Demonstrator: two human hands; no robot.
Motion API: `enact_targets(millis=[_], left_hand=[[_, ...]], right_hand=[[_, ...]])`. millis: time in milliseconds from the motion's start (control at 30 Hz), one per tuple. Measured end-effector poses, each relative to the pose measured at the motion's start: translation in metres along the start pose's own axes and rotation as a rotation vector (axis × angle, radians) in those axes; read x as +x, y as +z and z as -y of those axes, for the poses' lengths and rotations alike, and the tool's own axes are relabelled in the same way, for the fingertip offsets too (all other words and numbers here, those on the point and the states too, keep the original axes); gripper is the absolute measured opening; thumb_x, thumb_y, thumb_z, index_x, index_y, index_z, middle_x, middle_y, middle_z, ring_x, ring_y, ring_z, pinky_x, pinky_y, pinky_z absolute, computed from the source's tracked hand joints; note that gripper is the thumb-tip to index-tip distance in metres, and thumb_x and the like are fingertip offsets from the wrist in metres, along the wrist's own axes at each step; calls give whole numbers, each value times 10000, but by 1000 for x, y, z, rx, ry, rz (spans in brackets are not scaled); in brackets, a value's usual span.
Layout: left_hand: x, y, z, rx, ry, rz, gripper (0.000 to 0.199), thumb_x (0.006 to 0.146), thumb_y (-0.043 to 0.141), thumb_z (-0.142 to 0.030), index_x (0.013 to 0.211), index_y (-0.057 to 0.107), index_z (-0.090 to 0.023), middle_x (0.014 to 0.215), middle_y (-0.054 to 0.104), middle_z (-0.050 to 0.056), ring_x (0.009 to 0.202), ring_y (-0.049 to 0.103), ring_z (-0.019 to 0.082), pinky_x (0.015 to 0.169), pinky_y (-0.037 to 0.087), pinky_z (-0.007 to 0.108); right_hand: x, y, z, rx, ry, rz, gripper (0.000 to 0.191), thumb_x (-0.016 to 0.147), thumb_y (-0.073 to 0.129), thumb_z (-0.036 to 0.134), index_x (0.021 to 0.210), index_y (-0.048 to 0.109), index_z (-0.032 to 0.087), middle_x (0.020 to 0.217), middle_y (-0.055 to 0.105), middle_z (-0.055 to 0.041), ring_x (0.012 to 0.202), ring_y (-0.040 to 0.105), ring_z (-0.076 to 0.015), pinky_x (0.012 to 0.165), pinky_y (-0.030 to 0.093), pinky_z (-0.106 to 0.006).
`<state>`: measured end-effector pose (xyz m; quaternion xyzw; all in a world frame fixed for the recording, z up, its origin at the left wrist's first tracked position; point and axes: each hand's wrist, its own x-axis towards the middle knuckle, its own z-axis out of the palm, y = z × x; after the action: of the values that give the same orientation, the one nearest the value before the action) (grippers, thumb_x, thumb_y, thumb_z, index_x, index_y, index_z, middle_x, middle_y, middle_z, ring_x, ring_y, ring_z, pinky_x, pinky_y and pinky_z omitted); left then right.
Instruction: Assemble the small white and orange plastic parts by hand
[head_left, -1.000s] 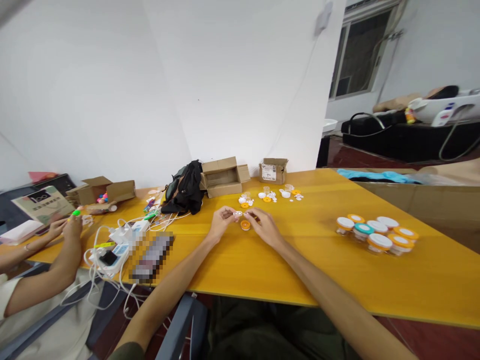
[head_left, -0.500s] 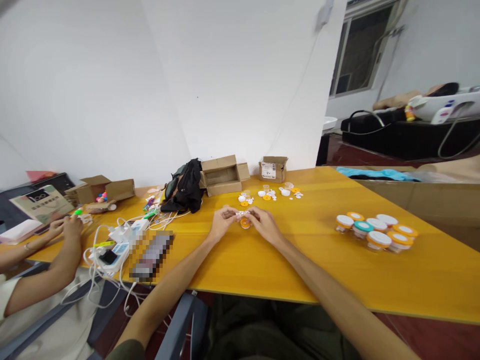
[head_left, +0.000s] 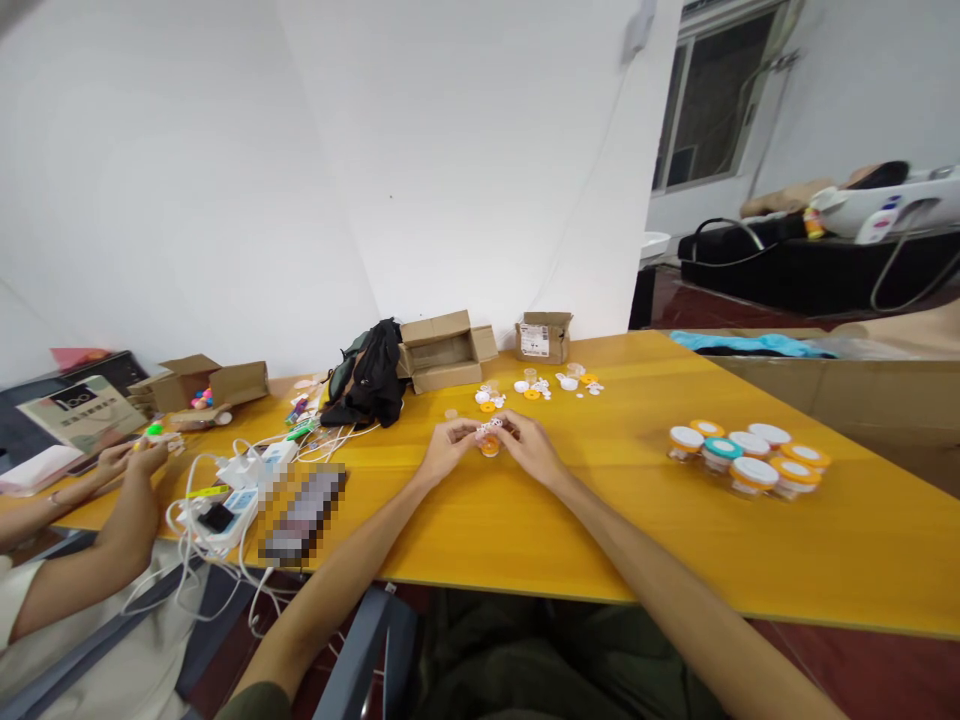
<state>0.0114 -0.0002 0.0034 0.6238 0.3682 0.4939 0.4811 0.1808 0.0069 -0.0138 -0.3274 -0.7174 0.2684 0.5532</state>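
In the head view, my left hand (head_left: 447, 452) and my right hand (head_left: 529, 448) meet over the middle of the table. Between their fingertips is a small white piece with dark marks (head_left: 490, 428), pinched from both sides. Its exact kind is too small to make out. Right below it sits a small round orange part (head_left: 490, 447), partly hidden by the fingers. Just past my left hand stands a small clear cup (head_left: 451, 414). A little farther off lie loose white and orange parts (head_left: 487, 398) in a small heap.
Several lidded jars (head_left: 754, 473) stand together at the right. Along the wall are an open cardboard box (head_left: 442, 352), a smaller box (head_left: 541, 338) and a black backpack (head_left: 371, 378). A power strip (head_left: 241, 500) with tangled cables and a co-worker's hands (head_left: 139, 458) are at the left.
My hands have shifted only slightly, and the white piece between them has tilted. The clear cup beyond my left hand now shows. The co-worker's near hand has lowered a little.
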Motion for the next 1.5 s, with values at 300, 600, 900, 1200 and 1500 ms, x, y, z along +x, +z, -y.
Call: enact_targets(millis=[300, 600, 900, 1200, 1500], left_hand=[[2, -1, -2, -1, 23, -63, 302, 616, 829, -415, 767, 752, -166, 713, 747, 37, 664, 684, 178, 746, 560, 322], [3, 0, 2, -3, 7, -61, 332, 567, 847, -438, 727, 751, -163, 671, 738, 36, 612, 658, 166, 650, 542, 290], [4, -2, 3, 42, 19, -75, 279, 611, 826, -397, 734, 753, -157, 664, 732, 33, 600, 648, 164, 662, 546, 303], [4, 1, 2, 46, 12, -62, 303, 600, 830, -425, 736, 757, -163, 708, 750, 44, 619, 658, 169, 651, 543, 293], [1, 2, -1, 13, 0, -49, 362, 576, 846, -463, 739, 736, -160, 726, 747, 52, 662, 676, 181, 694, 559, 310]], right_hand=[[0, -2, -8, -152, -110, -7, 285, 897, 490, 250, 1060, 723, 230, 966, 724, -78, 901, 664, -227, 830, 537, -357], [-5, 0, -6, -345, -172, 38, 384, 926, 436, 211, 1254, 623, 277, 968, 680, -75, 879, 643, -231, 768, 547, -356], [-5, -3, -4, -404, -225, 72, 414, 927, 399, 169, 1268, 614, 264, 897, 639, -67, 794, 617, -209, 725, 534, -322], [-6, -1, 0, -473, -225, 78, 378, 939, 416, 202, 1236, 634, 284, 851, 630, -54, 739, 605, -194, 652, 513, -270], [-7, -2, 2, -478, -229, 75, 386, 952, 409, 209, 1267, 617, 289, 871, 640, -67, 755, 613, -208, 669, 513, -295]])
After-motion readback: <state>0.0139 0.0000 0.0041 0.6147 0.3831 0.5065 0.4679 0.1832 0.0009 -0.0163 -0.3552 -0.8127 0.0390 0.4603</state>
